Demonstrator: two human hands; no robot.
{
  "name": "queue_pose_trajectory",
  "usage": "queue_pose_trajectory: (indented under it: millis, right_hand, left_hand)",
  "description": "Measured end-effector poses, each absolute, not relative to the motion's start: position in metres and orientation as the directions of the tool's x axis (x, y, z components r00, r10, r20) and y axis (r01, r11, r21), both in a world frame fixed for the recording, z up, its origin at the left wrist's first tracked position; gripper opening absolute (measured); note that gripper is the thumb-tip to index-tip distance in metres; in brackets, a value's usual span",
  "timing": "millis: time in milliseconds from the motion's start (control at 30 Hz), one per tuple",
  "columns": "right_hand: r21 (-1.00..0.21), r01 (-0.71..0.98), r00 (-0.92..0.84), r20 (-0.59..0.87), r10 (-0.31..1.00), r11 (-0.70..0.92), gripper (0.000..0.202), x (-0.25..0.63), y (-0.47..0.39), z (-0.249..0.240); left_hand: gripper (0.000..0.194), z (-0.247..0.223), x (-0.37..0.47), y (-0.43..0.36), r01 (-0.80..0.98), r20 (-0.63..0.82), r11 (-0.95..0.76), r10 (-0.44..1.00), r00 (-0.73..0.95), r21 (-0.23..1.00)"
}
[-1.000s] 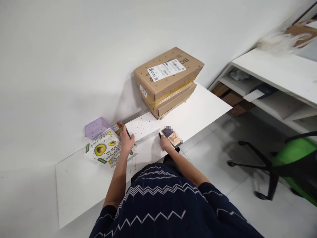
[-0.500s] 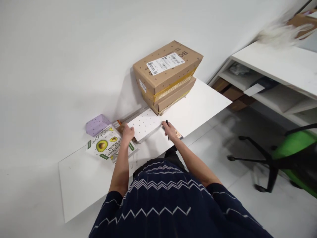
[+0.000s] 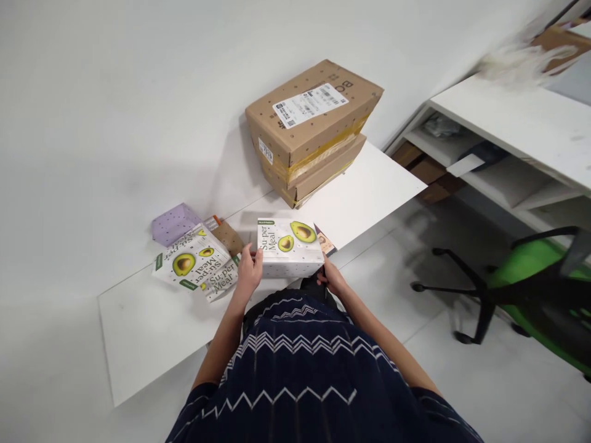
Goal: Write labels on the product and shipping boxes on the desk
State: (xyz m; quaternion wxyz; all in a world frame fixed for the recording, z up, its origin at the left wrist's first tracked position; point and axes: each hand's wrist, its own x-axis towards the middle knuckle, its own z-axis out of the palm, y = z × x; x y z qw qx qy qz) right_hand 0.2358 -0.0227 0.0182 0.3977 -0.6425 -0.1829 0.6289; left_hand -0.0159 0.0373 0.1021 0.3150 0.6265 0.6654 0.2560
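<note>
The left hand (image 3: 250, 269) grips the avocado-printed Su-per Meal box (image 3: 290, 243) at eight o'clock; the right hand (image 3: 332, 275) curls at four — its hold unclear — with stacked cardboard cartons (image 3: 307, 138) at twelve.

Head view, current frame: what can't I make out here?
All in the head view:
Avocado-print box: underside hidden by the box itself.
Flat printed item: partly covered by that box.
Right hand: too small to tell its exact grip.
Shipping label: fine print too small.
Green chair: cut off by the right edge.
</note>
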Motion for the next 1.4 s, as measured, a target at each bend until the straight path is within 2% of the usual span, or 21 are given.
queue_pose_trajectory:
  millis: [100,300,367,500,633,700,833,1000,1067,1133,1267,1333,1400]
  right_hand:
    - [-0.677,-0.381,0.122,-0.712,0.692,-0.629,0.051,0.241,-0.024,0.020]
    - [-0.704,-0.392,0.076,-0.666,0.742,-0.592,0.047,0.250,-0.016,0.028]
    - [-0.718,-0.363,0.098,-0.663,0.742,-0.594,0.045,0.251,-0.012,0.028]
    - [-0.736,-0.248,0.161,-0.672,0.722,-0.630,0.039,0.251,-0.004,0.023]
    - [-0.750,-0.159,0.244,-0.660,0.711,-0.642,0.039,0.256,-0.001,0.023]
    - [-0.769,-0.066,0.264,-0.627,0.733,-0.635,0.041,0.259,0.001,0.028]
    - [-0.819,0.132,0.269,-0.512,0.816,-0.558,0.041,0.259,0.012,0.039]
    - [-0.865,0.232,0.254,-0.387,0.887,-0.444,0.040,0.256,0.028,0.044]
    - [-0.895,0.210,0.229,-0.345,0.910,-0.393,0.040,0.260,0.026,0.044]
    - [-0.931,0.146,0.212,-0.300,0.930,-0.334,0.042,0.265,0.020,0.045]
    - [-0.947,0.032,0.200,-0.306,0.931,-0.318,0.044,0.266,0.006,0.042]
    - [-0.931,0.017,0.201,-0.354,0.913,-0.364,0.044,0.259,0.002,0.037]
    - [-0.902,0.006,0.222,-0.420,0.880,-0.432,0.042,0.252,-0.001,0.032]
  left_hand:
    - [0.031,0.093,-0.016,0.029,0.666,-0.119,0.082,0.993,0.011,0.742]
    - [0.036,0.092,-0.024,0.011,0.631,-0.165,0.107,0.986,0.034,0.769]
    - [0.035,0.097,-0.026,0.009,0.707,-0.226,0.111,0.972,0.070,0.699]
    - [0.038,0.109,-0.023,0.014,0.882,-0.333,0.014,0.929,0.163,0.470]
    - [0.047,0.118,-0.014,0.029,0.940,-0.403,0.037,0.909,0.110,0.339]
    - [0.051,0.120,-0.011,0.040,0.948,-0.378,0.043,0.922,0.084,0.316]
    - [0.061,0.113,-0.009,0.073,0.913,-0.284,0.079,0.958,0.041,0.401]
    - [0.060,0.098,-0.006,0.099,0.824,-0.383,0.209,0.924,0.011,0.527]
    - [0.056,0.098,-0.007,0.093,0.784,-0.295,0.172,0.955,0.014,0.596]
    - [0.051,0.101,-0.009,0.078,0.742,-0.131,0.074,0.991,0.019,0.666]
    - [0.037,0.110,-0.012,0.049,0.698,0.115,-0.110,0.993,0.040,0.707]
    - [0.030,0.108,-0.013,0.040,0.698,0.153,-0.158,0.986,0.071,0.698]
    - [0.023,0.102,-0.015,0.033,0.724,0.123,-0.156,0.988,0.099,0.672]
